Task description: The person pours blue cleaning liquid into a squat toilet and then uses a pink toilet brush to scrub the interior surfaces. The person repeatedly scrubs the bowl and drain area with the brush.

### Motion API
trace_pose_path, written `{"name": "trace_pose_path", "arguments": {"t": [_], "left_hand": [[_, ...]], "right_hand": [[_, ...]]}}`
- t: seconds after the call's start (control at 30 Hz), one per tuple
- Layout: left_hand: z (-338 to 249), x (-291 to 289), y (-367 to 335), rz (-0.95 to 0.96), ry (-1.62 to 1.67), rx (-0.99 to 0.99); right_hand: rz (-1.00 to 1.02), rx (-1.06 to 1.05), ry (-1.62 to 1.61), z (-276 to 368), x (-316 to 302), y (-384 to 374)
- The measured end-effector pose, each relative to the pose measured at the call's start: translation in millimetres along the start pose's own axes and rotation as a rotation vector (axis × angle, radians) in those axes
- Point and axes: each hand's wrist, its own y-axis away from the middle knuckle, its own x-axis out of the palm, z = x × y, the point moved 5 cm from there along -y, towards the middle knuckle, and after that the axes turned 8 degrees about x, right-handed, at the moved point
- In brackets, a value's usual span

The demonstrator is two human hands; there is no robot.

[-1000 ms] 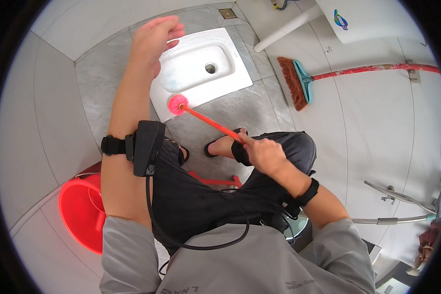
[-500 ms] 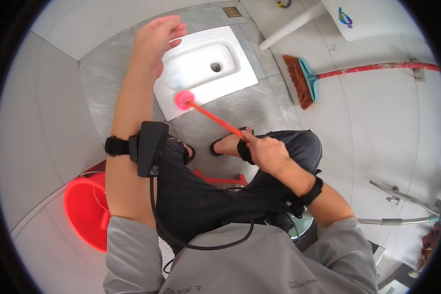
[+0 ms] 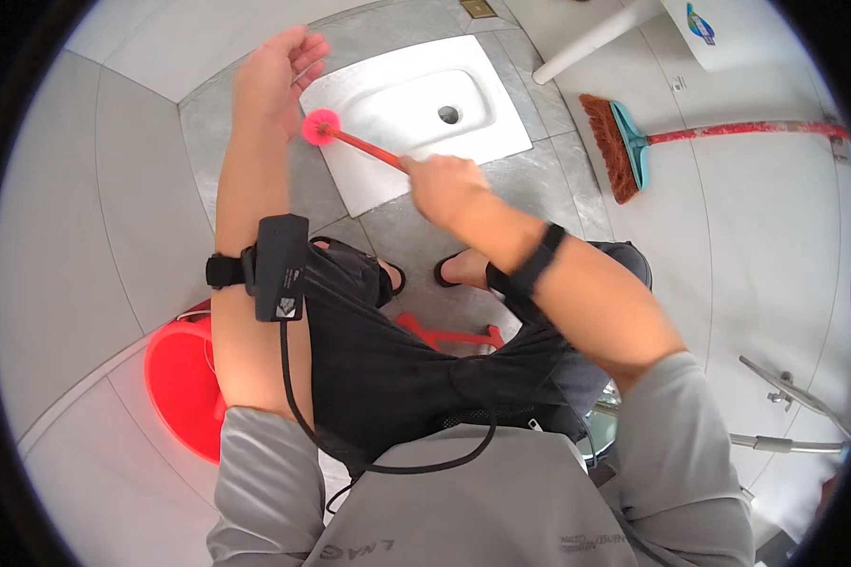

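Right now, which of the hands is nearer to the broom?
The right hand: it grips the brush, left of the broom; the left hand is farther left.

Squat pan looked smooth, glossy white ceramic; brush handle, smooth orange-red plastic with a bristly pink head; bucket, shiny red plastic; broom bristles, coarse and fibrous, broom pole scuffed; floor tiles, smooth, faintly sheened; shirt, matt grey cloth.

Grey short-sleeved shirt, dark trousers, black forearm box, black cable.
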Motion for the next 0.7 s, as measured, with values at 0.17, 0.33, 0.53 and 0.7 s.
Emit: {"name": "trace_pose_path", "arguments": {"t": [0.17,0.33,0.53,0.7], "left_hand": [[-19,-23,-1,-0.069,0.099,0.011],[-25,-32,-6,-0.129,0.191,-0.023],[-16,-46,-7,-0.141,0.224,-0.037],[-27,-55,-8,-0.154,0.269,-0.019]], "right_hand": [[0.302,0.116,0.123,-48,-2,133],[0.052,-0.017,0.136,-29,3,103],[-0.028,-0.054,0.152,31,-7,-1],[0.214,-0.023,0.161,1,-2,119]]}}
